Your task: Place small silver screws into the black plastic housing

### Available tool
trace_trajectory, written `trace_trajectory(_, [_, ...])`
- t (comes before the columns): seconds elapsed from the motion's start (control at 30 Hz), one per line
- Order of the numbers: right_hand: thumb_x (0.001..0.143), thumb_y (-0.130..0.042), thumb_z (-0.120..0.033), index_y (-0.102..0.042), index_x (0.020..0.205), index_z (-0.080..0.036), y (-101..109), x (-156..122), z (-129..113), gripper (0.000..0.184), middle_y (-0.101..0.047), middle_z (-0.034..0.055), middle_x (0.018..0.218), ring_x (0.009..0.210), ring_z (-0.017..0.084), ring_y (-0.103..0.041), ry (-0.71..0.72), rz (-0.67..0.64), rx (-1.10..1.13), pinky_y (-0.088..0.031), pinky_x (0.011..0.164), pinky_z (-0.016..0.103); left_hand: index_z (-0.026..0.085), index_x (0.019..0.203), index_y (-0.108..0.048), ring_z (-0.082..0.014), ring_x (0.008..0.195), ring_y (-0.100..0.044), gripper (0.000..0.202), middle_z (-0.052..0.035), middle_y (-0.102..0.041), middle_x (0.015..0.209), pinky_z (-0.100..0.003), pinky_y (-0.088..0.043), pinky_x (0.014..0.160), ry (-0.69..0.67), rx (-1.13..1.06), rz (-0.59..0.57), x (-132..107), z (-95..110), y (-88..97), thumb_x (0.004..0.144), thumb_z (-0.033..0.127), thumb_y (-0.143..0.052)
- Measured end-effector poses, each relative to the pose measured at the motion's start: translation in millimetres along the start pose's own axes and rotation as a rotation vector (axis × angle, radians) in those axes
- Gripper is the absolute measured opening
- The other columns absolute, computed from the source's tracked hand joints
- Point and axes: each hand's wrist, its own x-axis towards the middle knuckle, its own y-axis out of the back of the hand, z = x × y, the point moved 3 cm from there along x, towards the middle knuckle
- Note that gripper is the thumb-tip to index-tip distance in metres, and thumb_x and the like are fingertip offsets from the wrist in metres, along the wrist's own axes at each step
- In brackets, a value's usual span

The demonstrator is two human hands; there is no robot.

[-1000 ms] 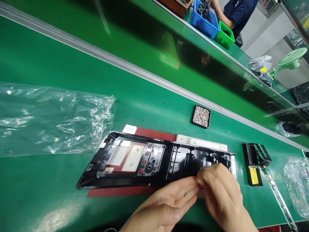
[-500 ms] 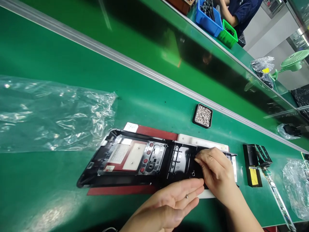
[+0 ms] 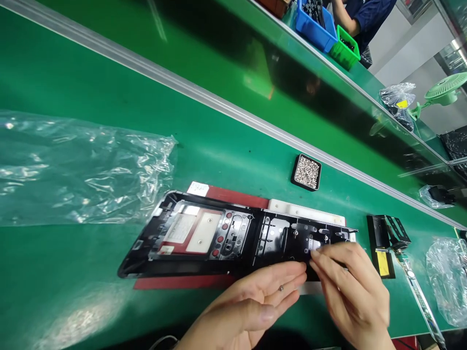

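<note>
A long black plastic panel [image 3: 233,238] lies flat on a red mat [image 3: 237,198], with a white block [image 3: 302,212] under its right part. My left hand [image 3: 251,304] rests palm up at the panel's near edge, fingers stretched, with a small screw [image 3: 280,288] lying on them. My right hand [image 3: 350,291] hovers over the panel's right end. Its fingertips are close to the left hand's fingertips, and I see nothing between them.
A small black tray of screws [image 3: 306,172] sits behind the panel. A clear plastic bag [image 3: 80,165] lies at the left. A black bracket with a yellow label [image 3: 383,243], a clear-handled tool [image 3: 416,287] and another bag [image 3: 447,272] are at the right. A co-worker [image 3: 365,14] stands by blue [image 3: 314,29] and green [image 3: 345,48] bins.
My right hand went from my left fingertips up onto the panel's middle right, then drew back toward my left fingertips. The left hand stayed put.
</note>
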Motion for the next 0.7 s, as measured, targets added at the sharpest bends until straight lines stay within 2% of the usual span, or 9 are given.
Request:
trace_trajectory(0.2, [0.113, -0.051, -0.003, -0.063, 0.109, -0.004, -9, -9, -25, 0.012, -0.052, 0.0121, 0.097, 0.077, 0.020, -0.049, -0.039, -0.015, 0.133, -0.042, 0.065, 0.029, 0.022, 0.144, -0.049, -0.0266, 0.147, -0.030, 0.051, -0.0019, -0.048, 0.150, -0.045, -0.021, 0.124, -0.048, -0.045, -0.172, -7, 2, -2.5, 0.094, 0.029, -0.048])
trace_trajectory(0.4, [0.109, -0.052, 0.000, -0.061, 0.113, -0.004, -22, -18, -21, 0.010, -0.051, 0.0122, 0.099, 0.080, 0.020, -0.050, -0.088, -0.057, 0.192, -0.044, 0.069, 0.031, 0.021, 0.149, -0.040, -0.0332, 0.149, -0.025, 0.067, -0.0079, -0.047, 0.151, -0.060, -0.014, 0.122, 0.007, 0.137, -0.136, -4, -5, -3.4, 0.087, 0.040, -0.057])
trace_trajectory(0.5, [0.109, -0.054, 0.000, -0.062, 0.115, -0.006, -23, -23, -19, 0.012, -0.051, 0.0120, 0.101, 0.080, 0.020, -0.051, -0.096, -0.041, 0.170, -0.044, 0.068, 0.030, 0.022, 0.151, -0.036, -0.0343, 0.150, -0.022, 0.074, -0.0088, -0.045, 0.152, -0.060, -0.015, 0.122, 0.006, 0.188, -0.147, -2, -9, -2.6, 0.085, 0.043, -0.061])
trace_trajectory(0.7, [0.112, -0.048, -0.001, -0.060, 0.113, -0.001, -25, -19, -20, 0.012, -0.053, 0.0136, 0.102, 0.079, 0.021, -0.050, 0.013, -0.025, 0.026, -0.042, 0.064, 0.030, 0.024, 0.154, -0.031, -0.0361, 0.149, -0.022, 0.085, -0.0092, -0.040, 0.155, -0.059, -0.018, 0.121, 0.042, 0.227, -0.186, 0, -12, 6.8, 0.082, 0.055, -0.064])
